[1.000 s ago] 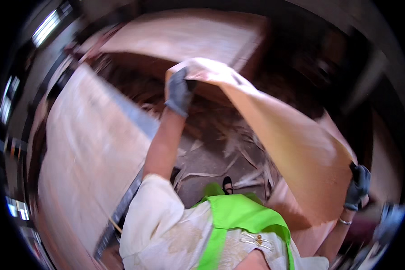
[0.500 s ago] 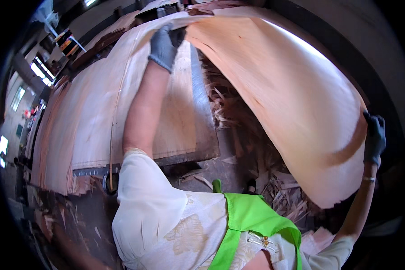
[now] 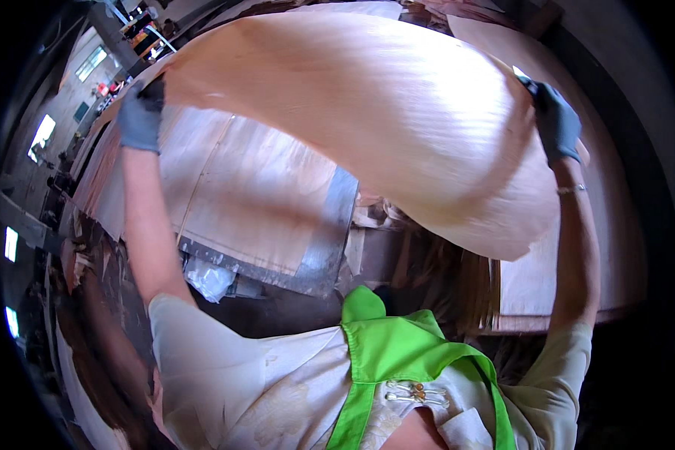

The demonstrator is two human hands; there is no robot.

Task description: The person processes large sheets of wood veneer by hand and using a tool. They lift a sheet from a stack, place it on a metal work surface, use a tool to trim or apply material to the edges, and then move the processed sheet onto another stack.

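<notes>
A large, thin sheet of wood veneer [image 3: 382, 97] stretches between my two gloved hands, bowed and raised above the work table. My left hand [image 3: 142, 116], in a grey glove with dark fingertips, is closed on the sheet's left end. At its right end my right hand [image 3: 555, 124], gloved alike, grips the edge, and the sheet curls down in front of it. Beneath the sheet, flat pale veneer [image 3: 255, 187] lies on the metal-edged table [image 3: 326, 225], partly hidden by the raised sheet.
To the right stands a stack of veneer [image 3: 529, 292]. Torn veneer scraps [image 3: 375, 214] lie between table and stack. A clear plastic bag [image 3: 210, 277] hangs by the table's near edge. A thin rod [image 3: 206, 169] crosses the flat veneer.
Both hands have carried the veneer sheet leftward. The left hand now sits over the table's left side; the right hand has come up and inward. The right-hand stack has come into view.
</notes>
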